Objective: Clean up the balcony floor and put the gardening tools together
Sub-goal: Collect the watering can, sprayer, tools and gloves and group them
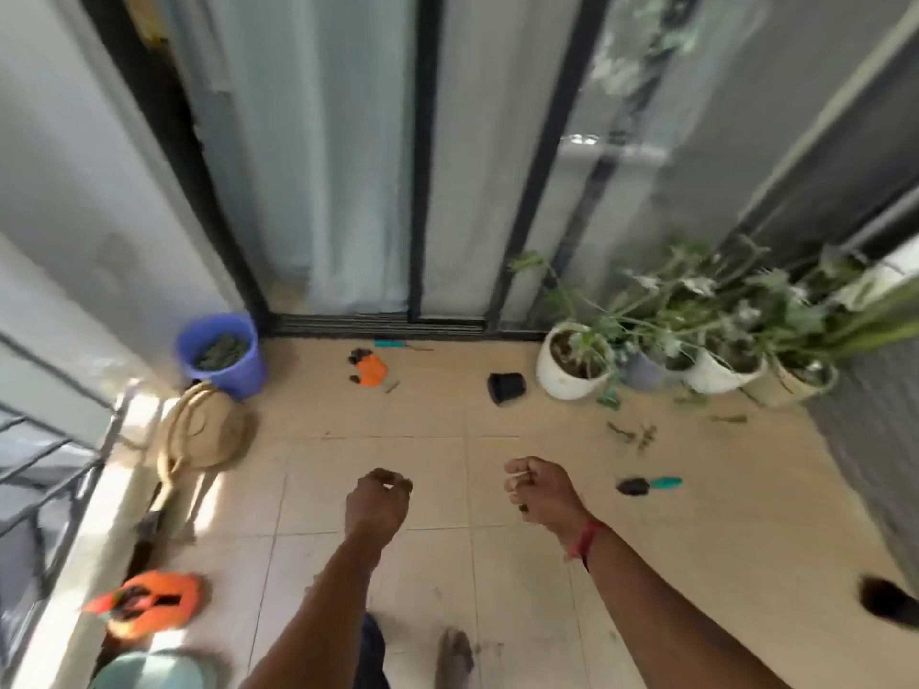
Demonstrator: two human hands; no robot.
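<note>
My left hand (378, 499) hangs over the beige floor tiles (447, 579) with fingers loosely curled; nothing shows in it. My right hand (542, 489) is curled and pinches a thin pale twig (517, 475). A trowel with a teal handle (649, 484) lies on the floor just right of that hand. An orange and black glove (370, 370) lies farther ahead, with a teal-handled tool (390, 343) by the door track. A second orange glove (144, 601) lies near the railing at bottom left. Plant scraps (634, 435) litter the tiles near the pots. The frame is blurred.
A blue bucket of green cuttings (221, 353) stands in the left corner beside a woven bag (204, 430). A small black pot (506, 387) lies tipped next to white planters (572, 365) along the right wall. A dark object (890, 601) sits at the right edge.
</note>
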